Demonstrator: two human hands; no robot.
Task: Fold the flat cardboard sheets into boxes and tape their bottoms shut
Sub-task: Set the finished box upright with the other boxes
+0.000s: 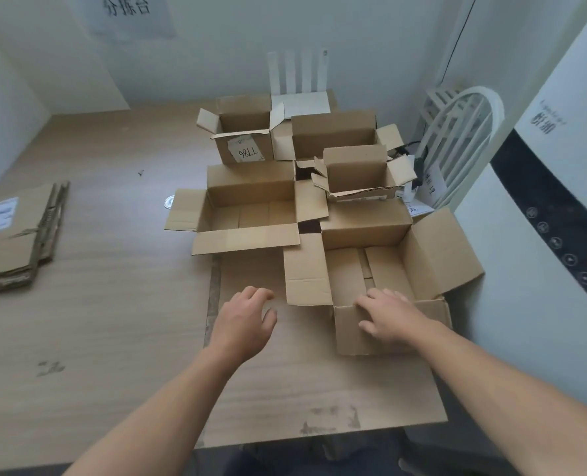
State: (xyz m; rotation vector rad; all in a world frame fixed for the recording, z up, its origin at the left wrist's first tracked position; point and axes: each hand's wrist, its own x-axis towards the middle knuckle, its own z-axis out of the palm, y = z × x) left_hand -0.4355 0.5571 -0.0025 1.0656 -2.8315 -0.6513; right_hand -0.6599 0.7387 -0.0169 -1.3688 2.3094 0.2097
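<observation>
Resting right hand (393, 316) on corrugated box flap (347, 333).

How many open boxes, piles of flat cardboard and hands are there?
Open boxes: 5
Pile of flat cardboard: 1
Hands: 2, left hand and right hand
Total: 8

I count open boxes: 5 – near-right box (388, 334), middle box (251, 197), labelled far box (244, 149), far-right box (333, 135), small box (357, 173) | flat stack (7, 249), left: 1 | large flat sheet (319, 389), near: 1 | hands: 2 – left hand (244, 321), right hand (391, 321) | chair (474, 91): 1 | router (300, 103), far: 1
</observation>
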